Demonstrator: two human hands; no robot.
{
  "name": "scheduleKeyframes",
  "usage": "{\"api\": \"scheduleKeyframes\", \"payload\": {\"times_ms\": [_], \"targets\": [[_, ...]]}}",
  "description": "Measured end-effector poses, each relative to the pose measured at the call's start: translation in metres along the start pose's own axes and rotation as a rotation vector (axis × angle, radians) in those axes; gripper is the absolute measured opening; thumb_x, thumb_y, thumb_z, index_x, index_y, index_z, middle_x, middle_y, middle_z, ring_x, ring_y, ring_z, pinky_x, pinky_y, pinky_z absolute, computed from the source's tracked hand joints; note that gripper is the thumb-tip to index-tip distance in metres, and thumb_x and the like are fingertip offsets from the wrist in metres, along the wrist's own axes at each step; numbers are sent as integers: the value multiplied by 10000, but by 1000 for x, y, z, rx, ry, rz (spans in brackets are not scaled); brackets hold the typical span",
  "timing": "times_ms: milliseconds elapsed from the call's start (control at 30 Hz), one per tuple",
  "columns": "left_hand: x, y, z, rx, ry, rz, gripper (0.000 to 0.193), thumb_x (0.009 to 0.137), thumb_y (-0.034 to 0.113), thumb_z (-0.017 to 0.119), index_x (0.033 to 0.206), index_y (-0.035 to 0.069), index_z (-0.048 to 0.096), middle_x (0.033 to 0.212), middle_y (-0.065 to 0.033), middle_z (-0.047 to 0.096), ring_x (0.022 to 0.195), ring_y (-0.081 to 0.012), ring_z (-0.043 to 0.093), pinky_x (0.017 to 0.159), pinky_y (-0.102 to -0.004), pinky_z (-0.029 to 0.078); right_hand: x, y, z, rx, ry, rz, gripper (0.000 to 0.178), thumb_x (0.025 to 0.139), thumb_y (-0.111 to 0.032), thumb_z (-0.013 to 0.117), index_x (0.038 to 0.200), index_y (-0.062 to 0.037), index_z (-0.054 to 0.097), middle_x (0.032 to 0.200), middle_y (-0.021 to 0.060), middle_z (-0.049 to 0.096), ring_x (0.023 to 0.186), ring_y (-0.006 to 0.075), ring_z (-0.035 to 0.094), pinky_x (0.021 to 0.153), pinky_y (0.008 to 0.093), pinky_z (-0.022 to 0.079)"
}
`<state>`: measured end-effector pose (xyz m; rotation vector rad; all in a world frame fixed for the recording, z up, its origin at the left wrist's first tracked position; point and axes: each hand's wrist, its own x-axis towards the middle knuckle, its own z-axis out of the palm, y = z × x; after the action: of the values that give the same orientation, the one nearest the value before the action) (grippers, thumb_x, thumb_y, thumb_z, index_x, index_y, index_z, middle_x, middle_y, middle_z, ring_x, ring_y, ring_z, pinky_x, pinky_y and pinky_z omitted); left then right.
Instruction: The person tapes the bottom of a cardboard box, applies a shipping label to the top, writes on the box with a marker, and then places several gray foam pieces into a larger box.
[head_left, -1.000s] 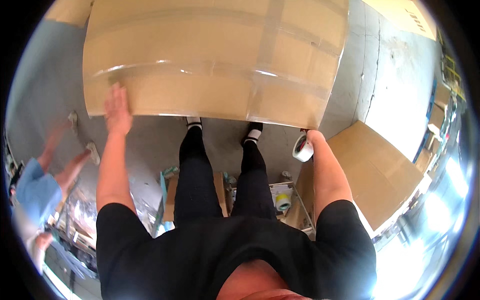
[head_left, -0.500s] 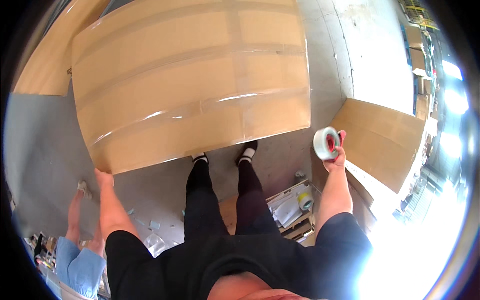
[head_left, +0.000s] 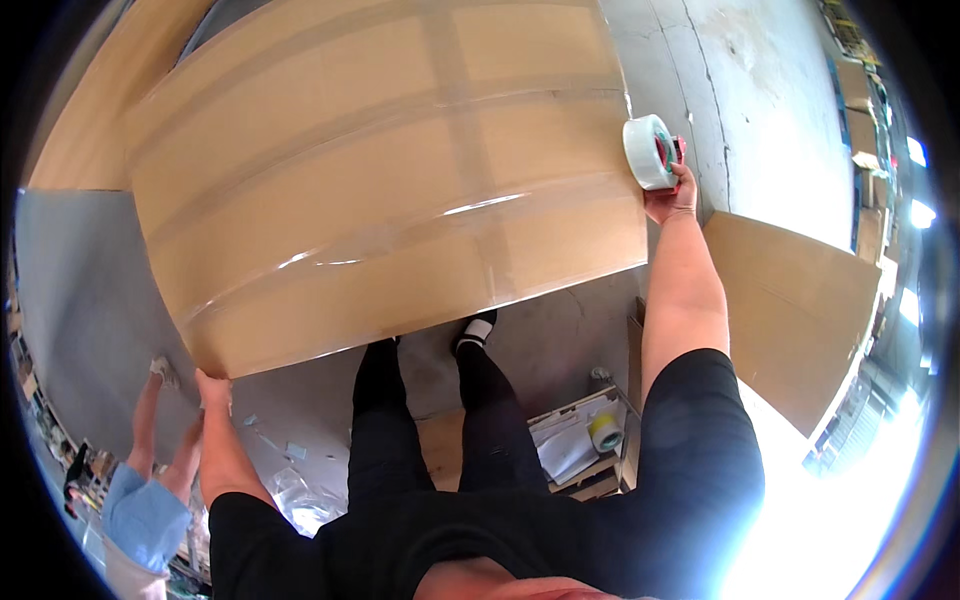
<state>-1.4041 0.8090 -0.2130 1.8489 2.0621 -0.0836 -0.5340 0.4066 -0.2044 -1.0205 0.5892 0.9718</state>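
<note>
In front of me spreads a large brown cardboard box [head_left: 380, 180], with strips of clear tape running across its top. At its near left corner my left hand [head_left: 213, 388] grips the edge, fingers partly hidden by the cardboard. My right hand [head_left: 675, 198] is closed around a red tape dispenser [head_left: 679, 150] carrying a thick roll of clear tape [head_left: 641, 152]. The roll is right at the box's right edge; whether it touches the cardboard I cannot tell.
Another cardboard box [head_left: 790, 310] stands to the right. By my legs, a wooden crate [head_left: 625, 465] holds papers and a tape roll [head_left: 605, 432]. Crumpled clear plastic [head_left: 300, 500] lies on the floor. Another person [head_left: 150, 510] stands at lower left; more cardboard [head_left: 95, 120] is at far left.
My right hand has carried the tape dispenser forward, up to the right edge of the box. My left hand stays at the near left corner; the view has shifted slightly.
</note>
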Motion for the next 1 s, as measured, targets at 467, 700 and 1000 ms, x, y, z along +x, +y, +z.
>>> {"api": "scheduleKeyframes", "payload": {"times_ms": [467,700,1000], "targets": [[-275,210,107,-148,-394,-211,628,688,144,830,1149,-54,452,1124,-224,605,1043,-319,620,909,-403,492,-115,-63,-62,-70,53,-484,413,794,-153,601,1176,-1,558,1148,131,623,1029,263,617,902,393,516],[-343,304,113,157,-1286,30,184,831,131,711,956,19,633,832,-106,667,629,-180,630,498,-311,480,-235,32,-5,-249,-384,-61,824,657,-85,658,1419,-8,354,1185,135,598,1051,260,621,952,388,502],[-297,527,-12,-636,-1281,170,573,923,552,561,1130,30,669,1125,-105,643,1224,-217,468,1103,-381,261,-266,88,61,-1052,-315,-237,684,639,-69,696,1287,12,494,1088,119,594,1042,220,575,930,325,450]]}}
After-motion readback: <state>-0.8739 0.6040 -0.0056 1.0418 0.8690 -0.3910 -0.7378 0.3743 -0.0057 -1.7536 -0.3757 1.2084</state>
